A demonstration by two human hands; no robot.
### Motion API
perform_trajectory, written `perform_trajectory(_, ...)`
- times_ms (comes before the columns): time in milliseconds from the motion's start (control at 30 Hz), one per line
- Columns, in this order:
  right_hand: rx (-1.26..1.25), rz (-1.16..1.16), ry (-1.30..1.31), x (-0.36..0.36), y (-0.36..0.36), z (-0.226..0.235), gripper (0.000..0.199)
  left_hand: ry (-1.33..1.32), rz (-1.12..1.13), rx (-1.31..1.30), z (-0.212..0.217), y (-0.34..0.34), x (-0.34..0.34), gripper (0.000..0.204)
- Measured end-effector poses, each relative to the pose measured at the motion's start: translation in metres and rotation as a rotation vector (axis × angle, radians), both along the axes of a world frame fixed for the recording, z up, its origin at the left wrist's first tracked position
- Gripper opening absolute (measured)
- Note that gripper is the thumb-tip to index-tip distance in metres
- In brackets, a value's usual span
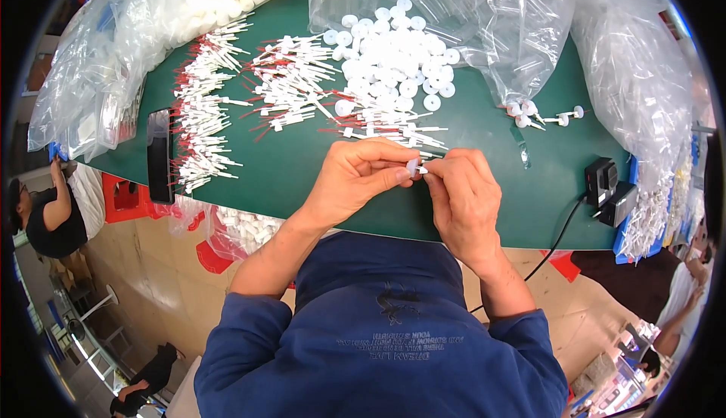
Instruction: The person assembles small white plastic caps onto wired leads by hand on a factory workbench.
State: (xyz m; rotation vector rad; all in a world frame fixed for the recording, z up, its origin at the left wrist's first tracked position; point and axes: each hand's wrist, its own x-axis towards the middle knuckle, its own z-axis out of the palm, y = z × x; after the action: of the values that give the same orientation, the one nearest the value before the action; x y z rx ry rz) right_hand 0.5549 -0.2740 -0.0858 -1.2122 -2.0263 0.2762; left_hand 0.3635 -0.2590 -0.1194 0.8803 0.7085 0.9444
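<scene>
Both hands meet over the near part of the green table (302, 184). In my left hand (352, 176), thumb and fingers pinch a small translucent white disc (412, 167). My right hand (466, 202) is closed on a thin white stick-like piece (423, 169), its tip up against the disc; fingers hide most of it. Just beyond my hands lies a bunch of thin white sticks with red ends (386, 123). Behind it is a heap of white discs (393, 55).
More red-and-white stick pieces lie in piles (291, 78) and a long row (203, 116) leftward. A black phone (160, 157) sits at the left edge. Clear plastic bags (522, 25) line the back. Rightward are joined pieces (529, 114) and a cabled black device (603, 181).
</scene>
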Motion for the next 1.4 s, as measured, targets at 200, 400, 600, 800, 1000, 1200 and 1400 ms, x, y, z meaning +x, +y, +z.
perform_trajectory(200,-0.015,0.016,0.030,-0.004,-0.002,-0.002,0.021,0.060,-0.007,0.083,0.002,0.000,-0.001,0.025)
perform_trajectory(400,-0.030,-0.026,0.089,-0.008,-0.006,-0.009,0.019,0.129,-0.041,0.100,0.005,0.002,0.002,0.027)
perform_trajectory(600,-0.001,-0.206,0.078,0.036,0.012,-0.007,0.016,0.574,0.052,0.469,0.036,0.033,0.021,0.030)
perform_trajectory(800,0.295,-0.471,-0.148,0.050,0.029,0.014,0.019,1.206,0.109,1.136,0.022,0.071,0.046,0.018)
perform_trajectory(1000,-0.034,-0.001,0.013,0.011,0.008,-0.014,0.021,1.406,0.018,1.153,0.019,0.077,0.055,0.013)
perform_trajectory(1200,0.004,0.078,-0.119,-0.011,0.007,-0.025,0.020,1.248,0.012,1.133,0.015,0.082,0.039,0.014)
perform_trajectory(1400,-0.064,0.010,-0.138,-0.004,0.003,-0.024,0.016,1.123,0.072,1.054,0.015,0.077,0.032,0.010)
